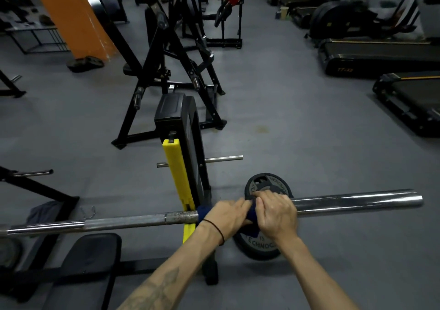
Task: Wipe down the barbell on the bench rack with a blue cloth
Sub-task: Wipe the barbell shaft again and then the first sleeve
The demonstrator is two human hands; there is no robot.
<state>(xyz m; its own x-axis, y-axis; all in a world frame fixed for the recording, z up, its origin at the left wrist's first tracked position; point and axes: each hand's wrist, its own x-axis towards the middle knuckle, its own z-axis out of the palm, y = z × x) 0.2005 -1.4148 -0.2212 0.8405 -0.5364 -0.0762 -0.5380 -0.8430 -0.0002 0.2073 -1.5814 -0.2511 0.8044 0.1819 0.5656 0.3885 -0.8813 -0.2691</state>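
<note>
A long steel barbell (352, 202) lies across the frame on the bench rack, held by a yellow upright (177, 174). A dark blue cloth (202, 211) is wrapped around the bar just right of that upright. My left hand (226, 214) grips the cloth on the bar. My right hand (277, 214) grips the cloth and bar beside it, the two hands touching. Most of the cloth is hidden under my fingers.
Black weight plates (269, 186) lie on the grey floor under the bar's right sleeve. The black bench pad (90, 257) is at lower left. Black machines (166, 71) stand ahead, treadmills (381, 55) at right, an orange pillar (71, 17) at upper left.
</note>
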